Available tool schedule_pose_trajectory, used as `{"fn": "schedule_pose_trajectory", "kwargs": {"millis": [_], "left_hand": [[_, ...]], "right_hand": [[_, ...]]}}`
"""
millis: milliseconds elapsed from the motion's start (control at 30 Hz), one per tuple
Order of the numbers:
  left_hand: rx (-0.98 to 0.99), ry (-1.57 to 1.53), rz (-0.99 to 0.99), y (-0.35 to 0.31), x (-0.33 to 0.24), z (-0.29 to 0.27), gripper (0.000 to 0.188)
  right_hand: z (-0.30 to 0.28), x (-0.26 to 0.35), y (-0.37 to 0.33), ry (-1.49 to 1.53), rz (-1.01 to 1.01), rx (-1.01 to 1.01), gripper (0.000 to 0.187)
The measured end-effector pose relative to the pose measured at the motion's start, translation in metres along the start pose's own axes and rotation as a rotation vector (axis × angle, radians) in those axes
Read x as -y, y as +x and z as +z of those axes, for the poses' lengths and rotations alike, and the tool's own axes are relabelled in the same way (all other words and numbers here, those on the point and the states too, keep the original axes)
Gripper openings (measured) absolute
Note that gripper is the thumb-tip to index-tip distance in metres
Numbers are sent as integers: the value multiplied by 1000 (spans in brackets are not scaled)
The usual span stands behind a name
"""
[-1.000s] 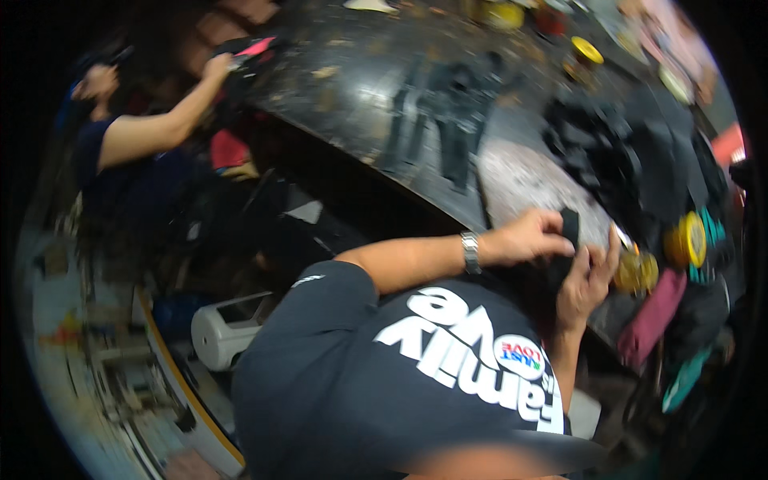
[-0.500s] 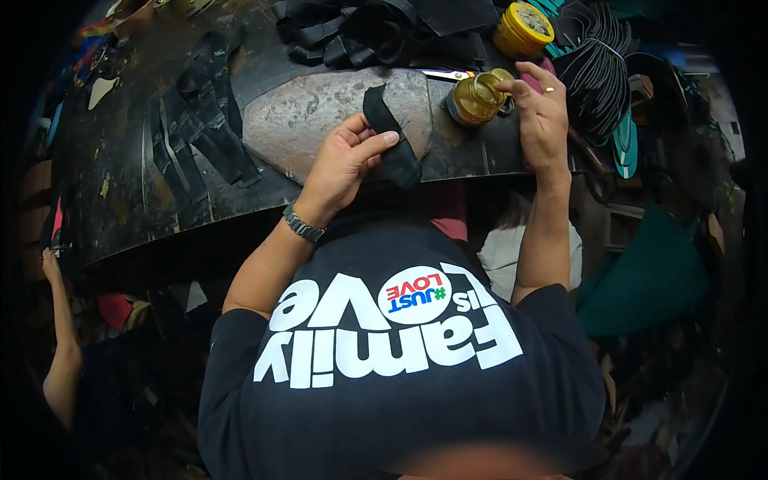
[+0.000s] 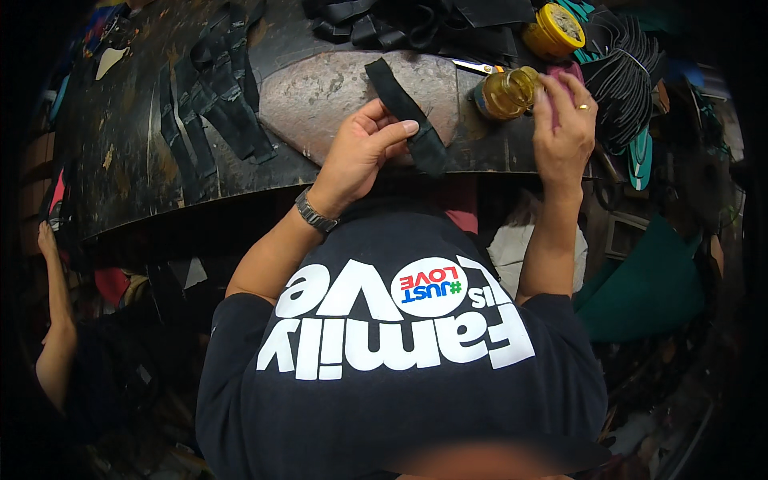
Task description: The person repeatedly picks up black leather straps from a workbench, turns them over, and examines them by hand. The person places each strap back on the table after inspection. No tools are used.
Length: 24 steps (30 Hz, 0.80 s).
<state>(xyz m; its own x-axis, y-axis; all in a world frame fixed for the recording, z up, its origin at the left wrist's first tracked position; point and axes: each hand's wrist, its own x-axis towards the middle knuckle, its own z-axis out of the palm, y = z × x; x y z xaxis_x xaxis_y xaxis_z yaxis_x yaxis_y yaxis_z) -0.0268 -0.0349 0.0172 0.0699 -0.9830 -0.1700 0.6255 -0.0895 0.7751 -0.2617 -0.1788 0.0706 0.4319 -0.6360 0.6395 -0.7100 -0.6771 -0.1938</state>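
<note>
My left hand (image 3: 360, 148) pinches a black strip of material (image 3: 408, 116) between thumb and fingers. The strip slants over a flat stone slab (image 3: 300, 104), its lower end hanging near the table's front edge. My right hand (image 3: 565, 132) is just right of an amber glass jar (image 3: 500, 98) with yellowish contents. Its fingers are bent together beside the jar's mouth; what they hold, if anything, is hidden. Behind the jar lie scissors (image 3: 472, 66), partly covered.
More black strips (image 3: 220, 104) lie left of the slab, and a black heap (image 3: 384, 22) sits behind it. A yellow tub (image 3: 554, 30) and a tied bundle of dark cords (image 3: 624, 76) stand at right. Another person's arm (image 3: 58, 312) shows at far left.
My right hand has drawn back from over the jar's mouth to its right side, fingers curling more. The left hand still grips the strip, now turned straighter. The whole view has shifted slightly.
</note>
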Motion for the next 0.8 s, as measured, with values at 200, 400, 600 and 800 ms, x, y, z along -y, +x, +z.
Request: {"fn": "schedule_pose_trajectory", "kwargs": {"millis": [200,400,600,800], "left_hand": [[-16,-40,8,4,6,1,32],[8,-69,29,4,9,6,38],[3,-49,47,1,7,3,39],[-13,12,101,1,8,2,43]], "right_hand": [[-15,21,-18,19,-20,55,33],[-1,65,-35,736,204,198,24],[22,89,-49,773,245,216,25],[38,98,-50,1128,391,134,46]]}}
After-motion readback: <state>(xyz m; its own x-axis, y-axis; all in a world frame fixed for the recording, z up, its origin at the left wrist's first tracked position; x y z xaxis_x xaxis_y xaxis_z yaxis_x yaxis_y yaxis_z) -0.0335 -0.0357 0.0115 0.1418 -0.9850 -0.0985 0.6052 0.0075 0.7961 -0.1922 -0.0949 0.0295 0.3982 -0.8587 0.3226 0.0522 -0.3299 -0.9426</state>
